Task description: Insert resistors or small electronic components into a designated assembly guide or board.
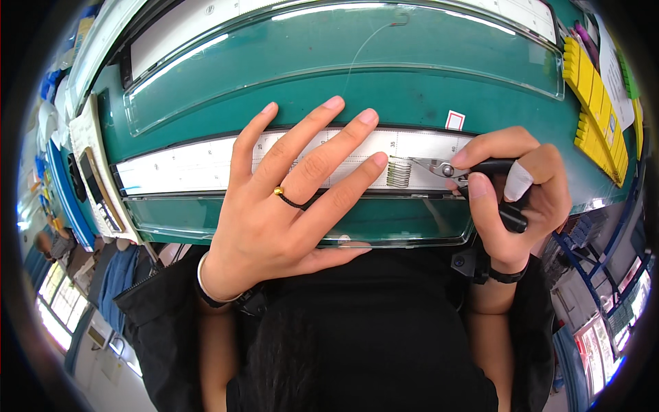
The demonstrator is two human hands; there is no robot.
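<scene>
My left hand point(281, 192) lies with its fingers spread across a long, narrow case point(185, 167) lined with a white strip that carries a printed scale. Its index fingertip is just beside a stacked row of small, thin metal pieces point(399, 173), perhaps hooks or wire loops, too fine to tell. In my right hand point(525, 189) is a pair of small pliers point(495, 168) with black handles. Their pointed jaws touch or nearly touch the top of that row; whether they grip a piece I cannot make out. White tape wraps one right finger.
A clear lid point(405, 221) hangs along the case's near side. Beyond lies another case with a clear lid point(288, 51), and a thin line with a small wire end point(398, 24). Yellow notched racks point(596, 110) stand at right, a pale holder point(96, 178) at left, on the green tabletop point(419, 99).
</scene>
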